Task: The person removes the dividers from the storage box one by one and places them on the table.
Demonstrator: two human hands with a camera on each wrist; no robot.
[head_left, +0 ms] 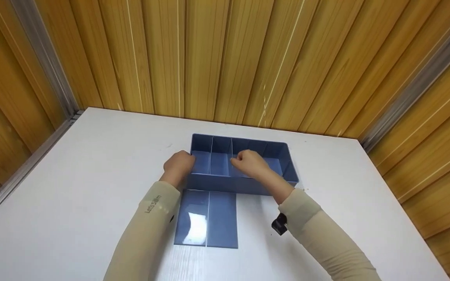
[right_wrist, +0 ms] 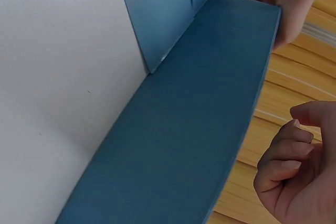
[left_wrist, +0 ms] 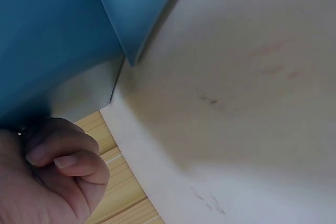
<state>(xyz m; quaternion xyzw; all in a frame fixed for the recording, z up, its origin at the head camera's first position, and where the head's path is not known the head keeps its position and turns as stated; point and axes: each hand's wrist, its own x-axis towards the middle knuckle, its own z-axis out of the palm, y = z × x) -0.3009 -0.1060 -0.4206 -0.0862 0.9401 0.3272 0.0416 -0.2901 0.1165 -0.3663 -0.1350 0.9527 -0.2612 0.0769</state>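
A long blue divided box (head_left: 225, 182) stands on the white table, open side up, with thin upright dividers in its left half. My left hand (head_left: 180, 164) grips the box's left end wall at the rim; its curled fingers (left_wrist: 86, 166) show in the left wrist view. Over the box's middle, close to a divider, is my right hand (head_left: 250, 163). Its fingers (right_wrist: 286, 166) are curled in toward the palm in the right wrist view, and nothing shows between them.
Two flat, glossy blue panels (head_left: 222, 220) lie side by side on the white table (head_left: 72, 203), against the box's front. Wood-patterned walls (head_left: 201, 58) rise behind the table and at both sides. A small black device (head_left: 279, 224) sits on my right sleeve.
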